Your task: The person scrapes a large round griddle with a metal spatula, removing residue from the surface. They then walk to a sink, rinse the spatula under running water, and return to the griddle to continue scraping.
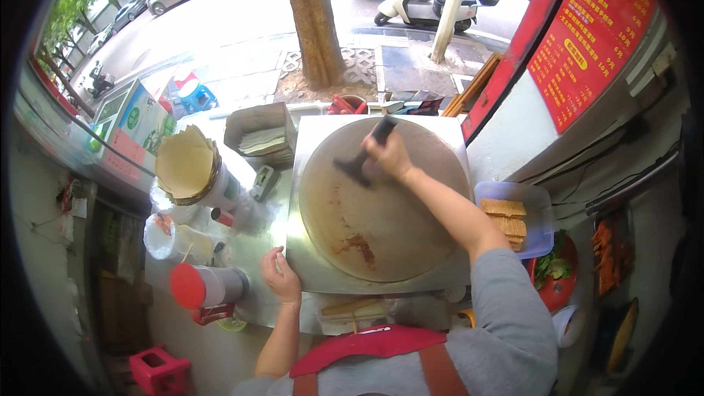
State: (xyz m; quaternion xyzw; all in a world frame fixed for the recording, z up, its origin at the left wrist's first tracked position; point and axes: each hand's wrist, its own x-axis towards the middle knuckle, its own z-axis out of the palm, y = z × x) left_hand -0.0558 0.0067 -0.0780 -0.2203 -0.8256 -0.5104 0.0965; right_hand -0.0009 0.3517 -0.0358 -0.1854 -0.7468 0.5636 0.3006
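My right hand (389, 155) grips the handle of a black scraper (355, 166), whose wide blade is blurred over the upper middle of a round griddle plate (407, 231). Whether the blade touches the plate is hard to tell. Reddish-brown residue (360, 250) streaks the plate's lower left. My left hand (281, 275) holds nothing, its fingers loosely bent, by the lower left edge of the griddle's square metal surround (296, 264). Left of that hand stands a clear pitcher with a red lid (188, 286).
A tub of ribbed golden slabs (539, 198) and a red bowl with leafy greens (569, 269) stand on the right. Stacked paper bags (186, 160), a cardboard box (258, 115) and a red-capped canister (223, 216) occupy the left counter. A red stool (159, 371) is low left.
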